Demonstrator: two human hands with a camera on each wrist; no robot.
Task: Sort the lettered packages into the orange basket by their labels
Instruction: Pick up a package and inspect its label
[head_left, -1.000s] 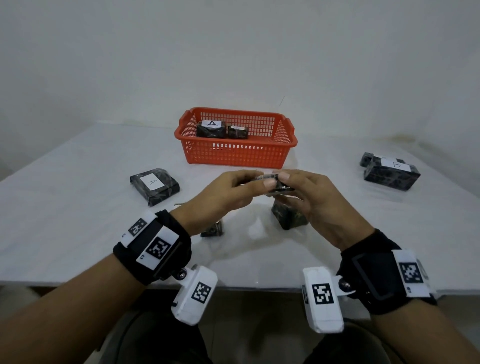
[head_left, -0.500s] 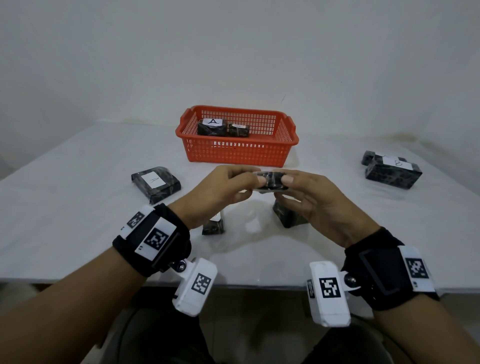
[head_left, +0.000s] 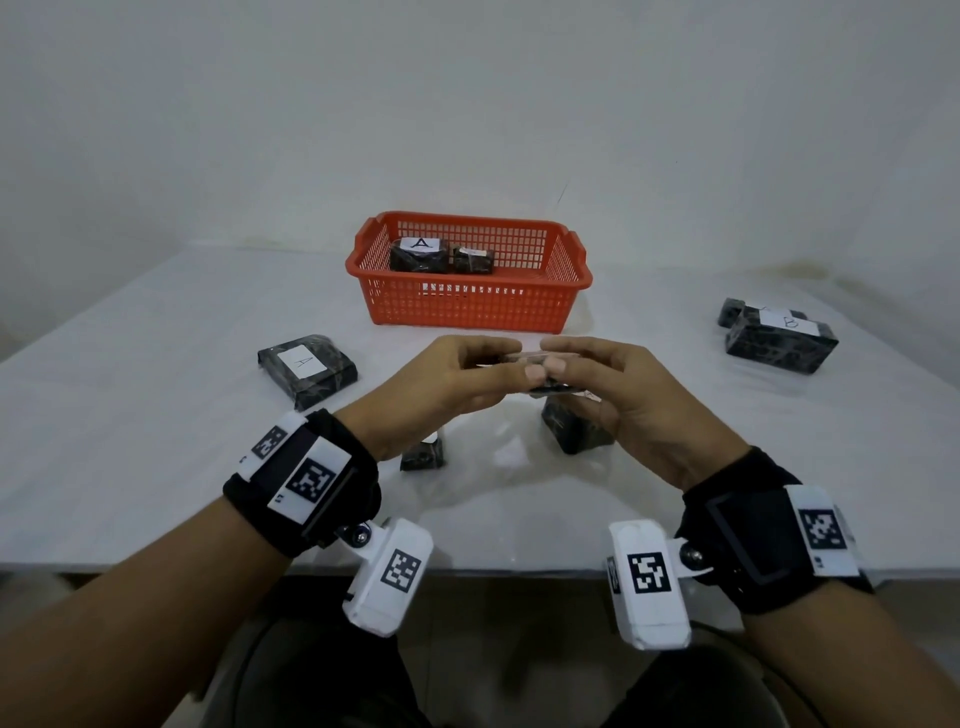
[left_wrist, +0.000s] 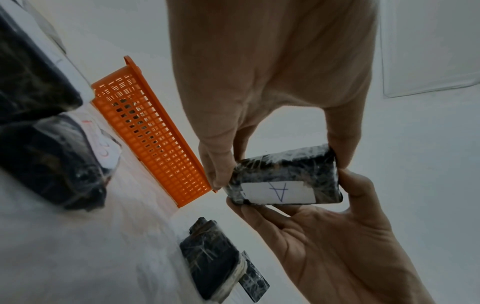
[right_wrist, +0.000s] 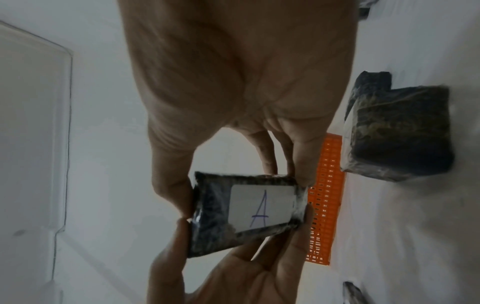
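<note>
Both hands hold one small black wrapped package (left_wrist: 283, 176) with a white label marked A, above the table in front of the orange basket (head_left: 470, 306). My left hand (head_left: 457, 371) pinches its left end and my right hand (head_left: 592, 371) pinches its right end. The label faces down toward the wrist cameras; the package (right_wrist: 244, 209) shows the A there too. In the head view the fingers hide most of the package (head_left: 550, 385). Inside the basket lie a package labelled A (head_left: 420, 253) and a smaller one (head_left: 474, 260).
Another A package (head_left: 306, 370) lies at the left. Two small dark packages (head_left: 423, 456) (head_left: 574, 431) sit under my hands. At the right a large package (head_left: 782, 340) bears a label that looks like B, with a smaller one (head_left: 731, 310) behind it. The table's front edge (head_left: 493, 569) is near my wrists.
Both hands have lifted the held package a little and tilted it, so its label now faces downward. The things on the table have not moved.
</note>
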